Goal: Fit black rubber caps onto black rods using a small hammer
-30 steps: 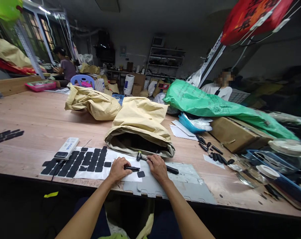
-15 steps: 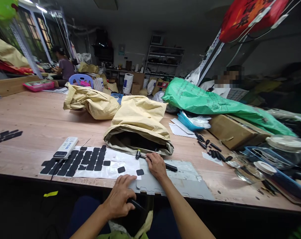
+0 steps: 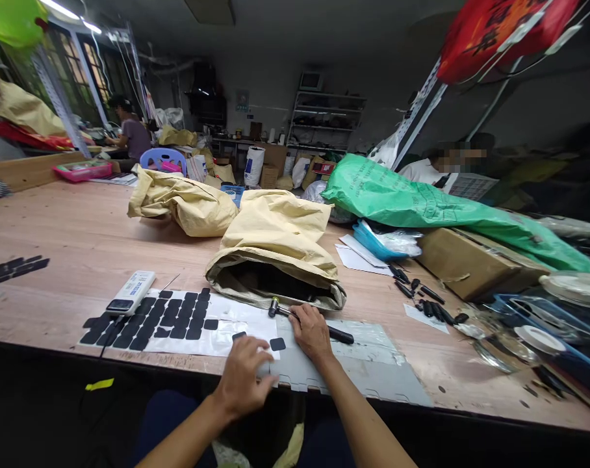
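A small hammer (image 3: 341, 335) with a black handle lies over the grey board (image 3: 373, 357) at the table's front edge. Across its shaft rests my right hand (image 3: 312, 330), fingers curled around it; the grip itself is partly hidden. My left hand (image 3: 246, 377) hovers at the edge, fingers and thumb apart, nothing visible in it. Beneath its fingertips a black rounded square pad (image 3: 239, 336) is partly covered. Another black pad (image 3: 277, 344) lies between the two hands. Rows of such pads (image 3: 178, 315) cover the white sheet (image 3: 234, 312) to the left.
Behind the hammer gapes an open beige sack (image 3: 285, 227). A white device (image 3: 136, 289) stands by the pads. To the right are black handle-like pieces (image 3: 434, 312), a cardboard box (image 3: 475, 260), a green sack (image 3: 402, 188) and jars (image 3: 538, 338). Two people sit farther back.
The black handle-like piece seen in my left hand is gone from view, and that hand has opened and risen slightly. My right hand stays on the hammer. The view has shifted slightly.
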### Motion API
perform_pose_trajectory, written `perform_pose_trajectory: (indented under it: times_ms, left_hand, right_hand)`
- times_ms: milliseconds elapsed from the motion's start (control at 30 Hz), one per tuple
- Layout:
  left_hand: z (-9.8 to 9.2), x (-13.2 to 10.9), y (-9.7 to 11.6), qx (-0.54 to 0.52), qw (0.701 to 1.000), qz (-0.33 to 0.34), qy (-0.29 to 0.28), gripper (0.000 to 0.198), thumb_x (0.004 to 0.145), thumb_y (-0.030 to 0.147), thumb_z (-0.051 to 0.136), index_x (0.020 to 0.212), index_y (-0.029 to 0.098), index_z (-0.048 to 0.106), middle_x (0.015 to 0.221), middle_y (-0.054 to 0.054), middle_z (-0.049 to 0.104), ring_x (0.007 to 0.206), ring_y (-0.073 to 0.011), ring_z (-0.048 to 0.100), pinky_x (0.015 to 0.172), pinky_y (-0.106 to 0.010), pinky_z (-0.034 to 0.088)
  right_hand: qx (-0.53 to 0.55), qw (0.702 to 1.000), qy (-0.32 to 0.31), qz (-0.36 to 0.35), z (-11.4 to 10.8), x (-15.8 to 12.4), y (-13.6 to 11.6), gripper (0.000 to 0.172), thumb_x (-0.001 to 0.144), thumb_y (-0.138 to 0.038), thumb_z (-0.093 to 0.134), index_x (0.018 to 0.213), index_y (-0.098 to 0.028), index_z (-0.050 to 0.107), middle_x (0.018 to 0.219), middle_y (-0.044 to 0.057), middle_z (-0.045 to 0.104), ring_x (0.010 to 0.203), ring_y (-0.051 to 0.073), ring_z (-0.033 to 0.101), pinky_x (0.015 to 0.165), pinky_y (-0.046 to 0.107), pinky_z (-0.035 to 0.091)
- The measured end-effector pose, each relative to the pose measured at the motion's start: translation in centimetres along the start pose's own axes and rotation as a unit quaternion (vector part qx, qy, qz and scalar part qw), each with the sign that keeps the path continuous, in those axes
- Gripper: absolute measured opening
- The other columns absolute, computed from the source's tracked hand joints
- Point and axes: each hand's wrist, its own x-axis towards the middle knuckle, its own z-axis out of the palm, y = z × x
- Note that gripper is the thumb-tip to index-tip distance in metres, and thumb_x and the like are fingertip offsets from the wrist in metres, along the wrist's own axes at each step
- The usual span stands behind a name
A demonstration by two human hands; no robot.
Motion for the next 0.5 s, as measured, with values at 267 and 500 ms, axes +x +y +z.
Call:
perform_pose_trajectory:
  times_ms: [267,500]
  left_hand:
    - [-2.7,15.5,-7.0,0.127,0.918,-0.371,0.055,0.026,0.084,0.022,0.055,0.1,0.011,0.072,0.107,-0.02,0.068,0.108,-0.0329,0.062,0.091,-0.041,0.048]
    - [-2.5,17.9,-9.3,0.097,0.873,-0.477,0.026,0.023,0.069,0.024,0.069,0.088,0.012,0.075,0.103,-0.024,0.071,0.105,-0.0409,0.065,0.082,-0.044,0.049]
  right_hand:
    - [0.008,1.0,-0.005,-0.005,0.0,0.0,0.2,0.016,0.092,-0.026,0.051,0.1,-0.025,0.065,0.096,0.003,0.062,0.092,0.02,0.052,0.081,0.031,0.036]
    - [0.012,1.0,0.004,-0.003,-0.1,0.1,0.2,0.016,0.092,-0.027,0.051,0.099,-0.025,0.066,0.095,0.004,0.062,0.091,0.02,0.053,0.081,0.031,0.037]
